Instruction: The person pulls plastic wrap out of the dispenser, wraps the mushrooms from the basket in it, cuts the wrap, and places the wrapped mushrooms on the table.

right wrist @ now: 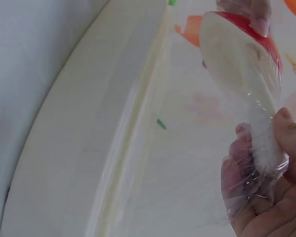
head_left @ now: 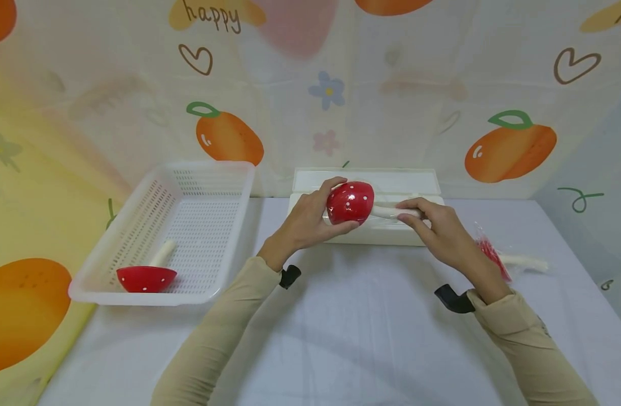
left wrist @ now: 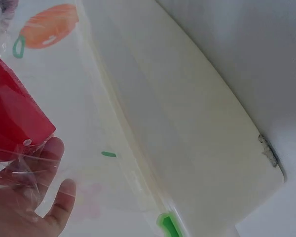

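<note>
our left hand [head_left: 310,217] cups red white-dotted toy mushroom's cap [head_left: 350,202] | right hand [head_left: 437,225] pinches its stem, steadying clear cling film [right wrist: 246,163] around it

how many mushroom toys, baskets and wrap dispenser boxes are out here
mushroom toys: 3 (one in the hands, one in the basket, one wrapped at the right)
baskets: 1
wrap dispenser boxes: 1
total: 5
</note>
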Demonstrator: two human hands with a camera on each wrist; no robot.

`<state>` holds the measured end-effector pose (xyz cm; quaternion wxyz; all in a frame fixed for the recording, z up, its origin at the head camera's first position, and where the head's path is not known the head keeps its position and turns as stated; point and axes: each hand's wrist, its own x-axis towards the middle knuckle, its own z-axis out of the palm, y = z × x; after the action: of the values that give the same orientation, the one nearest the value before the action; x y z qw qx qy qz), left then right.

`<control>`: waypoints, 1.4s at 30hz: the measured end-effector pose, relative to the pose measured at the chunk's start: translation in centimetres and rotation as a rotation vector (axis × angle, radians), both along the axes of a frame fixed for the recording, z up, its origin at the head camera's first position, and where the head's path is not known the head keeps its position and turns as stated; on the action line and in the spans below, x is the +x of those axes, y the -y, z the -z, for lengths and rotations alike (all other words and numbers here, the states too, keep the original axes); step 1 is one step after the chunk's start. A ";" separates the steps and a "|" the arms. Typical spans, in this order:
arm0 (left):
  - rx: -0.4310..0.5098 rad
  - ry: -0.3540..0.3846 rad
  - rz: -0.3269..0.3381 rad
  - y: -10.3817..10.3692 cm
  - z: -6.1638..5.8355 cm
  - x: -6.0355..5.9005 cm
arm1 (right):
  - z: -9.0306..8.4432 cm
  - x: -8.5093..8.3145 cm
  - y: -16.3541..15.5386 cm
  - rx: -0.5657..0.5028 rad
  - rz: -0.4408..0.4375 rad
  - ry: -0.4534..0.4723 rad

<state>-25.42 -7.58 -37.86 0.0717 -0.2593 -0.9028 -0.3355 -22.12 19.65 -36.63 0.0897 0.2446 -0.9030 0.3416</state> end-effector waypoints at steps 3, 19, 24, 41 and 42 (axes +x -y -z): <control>-0.005 0.012 -0.011 0.0 -0.2 0.1 | -0.2 0.1 0.0 -0.005 0.004 -0.003; -0.046 0.045 -0.046 -0.1 -1.0 1.3 | -0.8 1.0 -0.3 -0.085 0.006 0.014; -0.088 0.064 -0.056 -0.3 -1.1 1.7 | -0.6 1.3 -0.5 -0.074 0.004 0.083; -0.164 0.181 -0.033 0.0 0.5 2.9 | 1.7 2.3 -1.0 -0.049 -0.047 0.265; -0.165 0.180 -0.028 0.0 0.5 3.0 | 1.8 2.4 -1.0 -0.055 -0.054 0.277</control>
<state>-22.42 -7.58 -38.40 -0.0264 -0.2205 -0.9336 -0.2811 -19.67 20.69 -38.44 -0.0385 0.2168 -0.8902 0.3988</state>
